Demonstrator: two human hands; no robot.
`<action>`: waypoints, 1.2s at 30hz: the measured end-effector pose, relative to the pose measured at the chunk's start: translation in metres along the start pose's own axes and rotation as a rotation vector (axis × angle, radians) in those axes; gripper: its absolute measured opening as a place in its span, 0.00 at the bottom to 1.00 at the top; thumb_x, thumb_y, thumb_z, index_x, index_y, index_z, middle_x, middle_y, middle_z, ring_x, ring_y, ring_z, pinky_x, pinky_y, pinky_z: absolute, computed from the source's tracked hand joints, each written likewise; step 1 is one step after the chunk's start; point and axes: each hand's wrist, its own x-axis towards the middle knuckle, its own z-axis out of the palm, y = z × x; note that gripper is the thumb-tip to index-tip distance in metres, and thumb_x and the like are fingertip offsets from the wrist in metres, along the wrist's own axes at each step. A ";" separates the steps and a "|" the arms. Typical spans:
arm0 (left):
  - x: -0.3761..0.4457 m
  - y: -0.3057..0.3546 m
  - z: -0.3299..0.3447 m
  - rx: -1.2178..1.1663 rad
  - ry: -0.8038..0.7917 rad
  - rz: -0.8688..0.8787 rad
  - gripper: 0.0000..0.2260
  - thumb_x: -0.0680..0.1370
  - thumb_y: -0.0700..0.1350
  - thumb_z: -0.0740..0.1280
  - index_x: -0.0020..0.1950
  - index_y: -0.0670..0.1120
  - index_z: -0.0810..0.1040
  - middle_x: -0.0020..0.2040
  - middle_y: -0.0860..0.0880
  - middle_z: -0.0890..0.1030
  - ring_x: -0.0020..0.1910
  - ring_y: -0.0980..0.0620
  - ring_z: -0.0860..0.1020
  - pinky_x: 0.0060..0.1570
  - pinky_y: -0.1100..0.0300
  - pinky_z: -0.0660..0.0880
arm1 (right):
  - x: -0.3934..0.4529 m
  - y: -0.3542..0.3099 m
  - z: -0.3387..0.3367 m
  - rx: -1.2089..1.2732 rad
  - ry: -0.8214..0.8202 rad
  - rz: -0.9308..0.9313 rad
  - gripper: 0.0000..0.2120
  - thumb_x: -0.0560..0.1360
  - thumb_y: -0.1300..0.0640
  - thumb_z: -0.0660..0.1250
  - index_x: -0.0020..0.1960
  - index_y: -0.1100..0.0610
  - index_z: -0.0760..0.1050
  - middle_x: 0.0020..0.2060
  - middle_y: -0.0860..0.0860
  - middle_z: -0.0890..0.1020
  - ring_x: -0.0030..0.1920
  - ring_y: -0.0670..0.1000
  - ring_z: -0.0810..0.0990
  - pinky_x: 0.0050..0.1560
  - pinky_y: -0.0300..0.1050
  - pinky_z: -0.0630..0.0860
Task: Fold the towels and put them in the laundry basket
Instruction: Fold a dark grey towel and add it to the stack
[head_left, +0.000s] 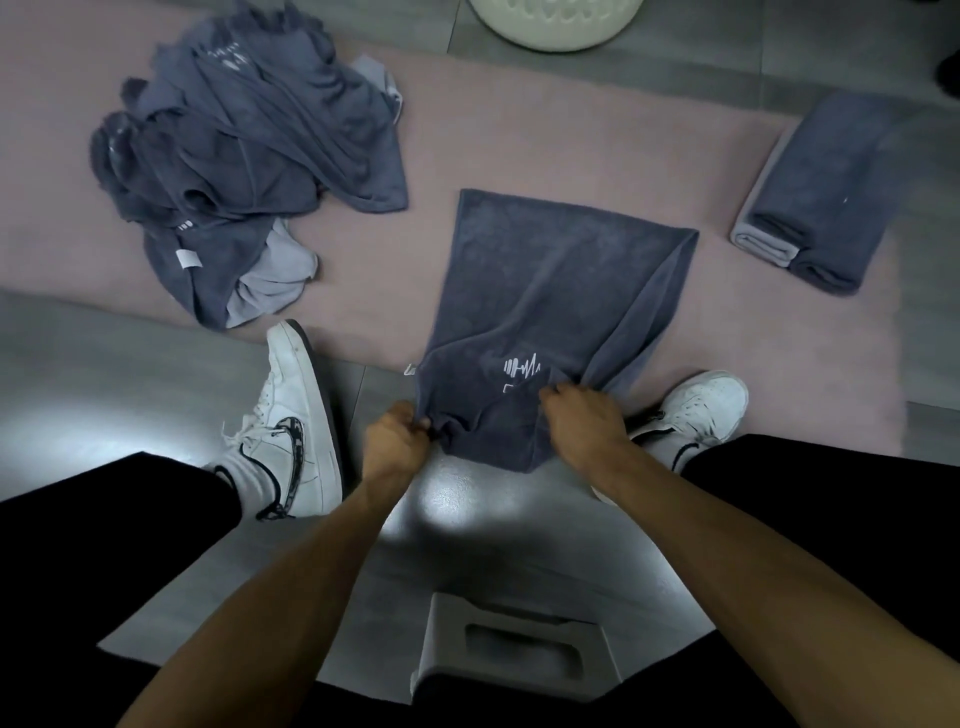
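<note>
A dark grey towel (550, 291) with a white logo lies lengthwise on the pink mat (493, 135) in front of me. My left hand (395, 441) pinches its near left corner. My right hand (584, 415) grips its near right edge, and the cloth bunches between both hands. A crumpled heap of grey towels (244, 156) lies on the mat at the far left. A folded stack of towels (821, 192) rests at the far right. The white laundry basket (556, 26) stands at the top edge, only its lower part visible.
My two feet in white sneakers, the left one (291, 421) and the right one (696, 410), sit on either side of the towel at the mat's near edge. A grey stool (519, 644) is under me. Grey tiled floor surrounds the mat.
</note>
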 end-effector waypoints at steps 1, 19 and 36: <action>-0.003 0.006 -0.003 -0.011 0.005 0.008 0.04 0.76 0.41 0.67 0.42 0.42 0.75 0.39 0.42 0.81 0.40 0.40 0.81 0.39 0.54 0.79 | -0.002 0.000 -0.004 0.035 -0.010 0.012 0.13 0.78 0.63 0.59 0.62 0.58 0.72 0.57 0.55 0.79 0.56 0.57 0.80 0.50 0.49 0.76; -0.106 0.253 -0.178 -0.865 -0.016 0.413 0.08 0.81 0.35 0.62 0.42 0.44 0.70 0.39 0.40 0.79 0.25 0.55 0.80 0.23 0.66 0.74 | -0.104 0.065 -0.235 0.768 1.103 0.193 0.06 0.78 0.63 0.58 0.49 0.60 0.75 0.45 0.57 0.80 0.46 0.59 0.77 0.43 0.46 0.68; -0.086 0.305 -0.214 -1.160 -0.135 0.199 0.04 0.82 0.37 0.60 0.55 0.40 0.72 0.40 0.46 0.78 0.33 0.52 0.79 0.25 0.65 0.77 | -0.105 0.111 -0.276 0.940 0.932 0.463 0.09 0.75 0.60 0.58 0.47 0.60 0.77 0.47 0.59 0.82 0.50 0.61 0.78 0.44 0.43 0.70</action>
